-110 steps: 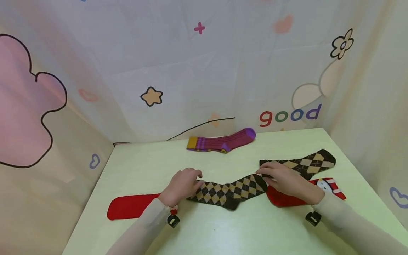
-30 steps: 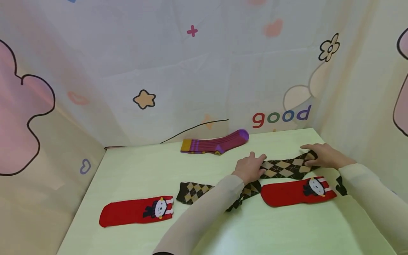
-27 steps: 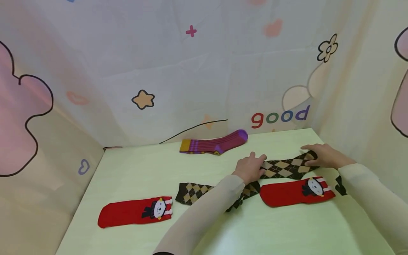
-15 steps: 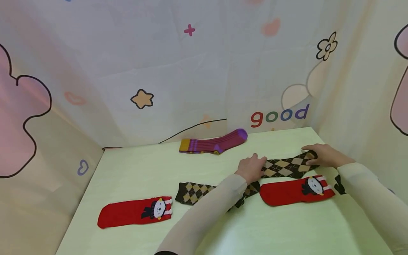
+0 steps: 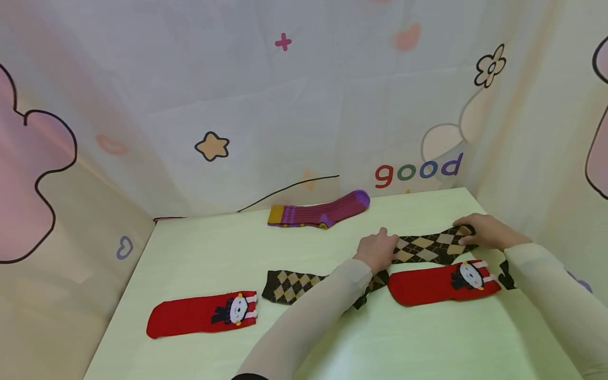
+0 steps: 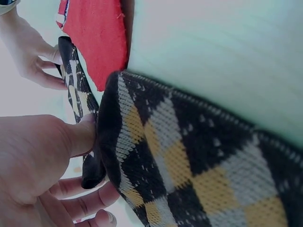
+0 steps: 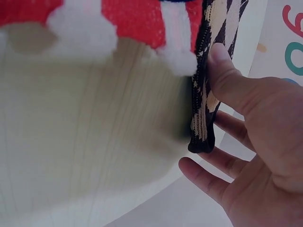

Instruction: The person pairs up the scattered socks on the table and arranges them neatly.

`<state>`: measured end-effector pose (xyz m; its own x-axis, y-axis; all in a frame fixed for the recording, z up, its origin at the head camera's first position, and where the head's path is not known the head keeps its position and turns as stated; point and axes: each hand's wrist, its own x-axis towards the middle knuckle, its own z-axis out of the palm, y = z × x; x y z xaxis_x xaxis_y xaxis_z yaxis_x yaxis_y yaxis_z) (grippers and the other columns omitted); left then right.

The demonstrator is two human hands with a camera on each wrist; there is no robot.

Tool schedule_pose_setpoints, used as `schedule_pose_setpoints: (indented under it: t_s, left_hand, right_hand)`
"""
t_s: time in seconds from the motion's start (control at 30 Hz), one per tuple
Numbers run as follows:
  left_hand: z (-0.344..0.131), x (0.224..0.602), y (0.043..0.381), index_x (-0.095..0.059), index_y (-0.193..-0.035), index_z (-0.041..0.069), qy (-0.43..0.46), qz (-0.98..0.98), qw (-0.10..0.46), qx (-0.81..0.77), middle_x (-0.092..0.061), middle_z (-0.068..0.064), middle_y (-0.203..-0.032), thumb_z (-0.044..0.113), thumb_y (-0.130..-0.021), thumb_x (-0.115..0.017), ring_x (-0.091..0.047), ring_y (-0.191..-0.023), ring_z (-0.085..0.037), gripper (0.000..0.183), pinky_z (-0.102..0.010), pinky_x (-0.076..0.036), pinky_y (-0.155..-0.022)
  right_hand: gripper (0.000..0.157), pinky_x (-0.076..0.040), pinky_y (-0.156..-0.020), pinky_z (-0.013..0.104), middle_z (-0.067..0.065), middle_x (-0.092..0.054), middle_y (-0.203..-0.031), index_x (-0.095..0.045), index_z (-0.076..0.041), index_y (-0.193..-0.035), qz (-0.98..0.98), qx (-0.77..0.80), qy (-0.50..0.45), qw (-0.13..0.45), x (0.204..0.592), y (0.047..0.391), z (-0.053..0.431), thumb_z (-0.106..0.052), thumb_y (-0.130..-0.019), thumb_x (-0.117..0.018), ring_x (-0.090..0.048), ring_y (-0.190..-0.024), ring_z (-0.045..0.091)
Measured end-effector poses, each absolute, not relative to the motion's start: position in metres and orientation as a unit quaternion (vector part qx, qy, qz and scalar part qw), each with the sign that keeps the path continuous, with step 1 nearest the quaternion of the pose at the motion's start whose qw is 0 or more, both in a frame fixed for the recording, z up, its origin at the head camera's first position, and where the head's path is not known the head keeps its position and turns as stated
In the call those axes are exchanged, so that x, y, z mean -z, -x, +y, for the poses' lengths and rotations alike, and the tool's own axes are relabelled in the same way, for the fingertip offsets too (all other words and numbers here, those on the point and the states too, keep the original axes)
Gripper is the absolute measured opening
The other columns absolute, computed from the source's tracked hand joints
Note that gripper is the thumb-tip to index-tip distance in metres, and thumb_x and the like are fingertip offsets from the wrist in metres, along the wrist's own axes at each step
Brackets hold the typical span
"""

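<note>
Both hands are at the farther brown-and-tan argyle sock (image 5: 425,249) on the right of the table. My left hand (image 5: 378,250) pinches its dark cuff, the thumb on the near side in the left wrist view. My right hand (image 5: 489,232) pinches the dark toe end between thumb and fingers, and the right wrist view shows that end edge-on. A second argyle sock (image 5: 290,287) lies nearer, partly hidden under the left forearm. Beside its toe lies a red sock (image 5: 423,287) with a white animal face, just in front of the farther argyle sock.
Another red sock (image 5: 180,316) with the same face lies at the left on the pale table (image 5: 204,248). A purple-and-maroon sock (image 5: 323,214) with a yellow cuff lies along the back edge. Patterned cloth (image 5: 266,95) hangs behind and at both sides.
Both hands have moved from the nearer argyle sock to the farther one, left at the cuff, right at the toe. In the last second, the right fingers have drawn in slightly.
</note>
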<state>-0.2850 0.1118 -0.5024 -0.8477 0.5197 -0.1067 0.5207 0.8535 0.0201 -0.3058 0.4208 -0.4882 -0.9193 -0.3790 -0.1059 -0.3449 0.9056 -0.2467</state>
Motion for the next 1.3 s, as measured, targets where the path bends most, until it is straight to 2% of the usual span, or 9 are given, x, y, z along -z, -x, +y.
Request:
schedule_pose_setpoints:
  t_s: [0.57, 1.0, 1.3]
  left_hand:
    - [0.1123, 0.5061, 0.2834, -0.062, -0.123, 0.028, -0.267, 0.963, 0.039, 0.004, -0.056, 0.002, -0.118, 0.039, -0.101, -0.064, -0.061, -0.074, -0.013, 0.024, -0.029, -0.053, -0.06]
    - [0.1097, 0.5054, 0.282, -0.062, -0.121, 0.029, -0.269, 0.963, 0.036, 0.002, -0.055, 0.003, -0.115, 0.039, -0.101, -0.063, -0.058, -0.07, -0.012, 0.023, -0.027, -0.051, -0.056]
    - [0.1102, 0.5101, 0.2843, -0.062, -0.12, 0.029, -0.271, 0.962, 0.034, -0.005, -0.054, 0.002, -0.115, 0.04, -0.101, -0.063, -0.058, -0.071, -0.012, 0.022, -0.028, -0.05, -0.056]
  right_hand:
    - [0.049, -0.046, -0.095, 0.069, 0.03, -0.064, -0.115, -0.064, 0.012, -0.122, 0.975, 0.115, 0.18, 0.066, 0.4939, 0.3087, 0.4218, -0.015, -0.085, -0.083, -0.059, -0.108, 0.05]
    - [0.048, -0.047, -0.094, 0.069, 0.03, -0.064, -0.114, -0.064, 0.012, -0.121, 0.976, 0.114, 0.175, 0.07, 0.4903, 0.3075, 0.4182, -0.013, -0.085, -0.083, -0.06, -0.105, 0.048]
    - [0.047, -0.049, -0.089, 0.067, 0.03, -0.063, -0.109, -0.066, 0.009, -0.119, 0.978, 0.107, 0.169, 0.053, 0.4893, 0.306, 0.4166, -0.013, -0.083, -0.085, -0.056, -0.103, 0.049]
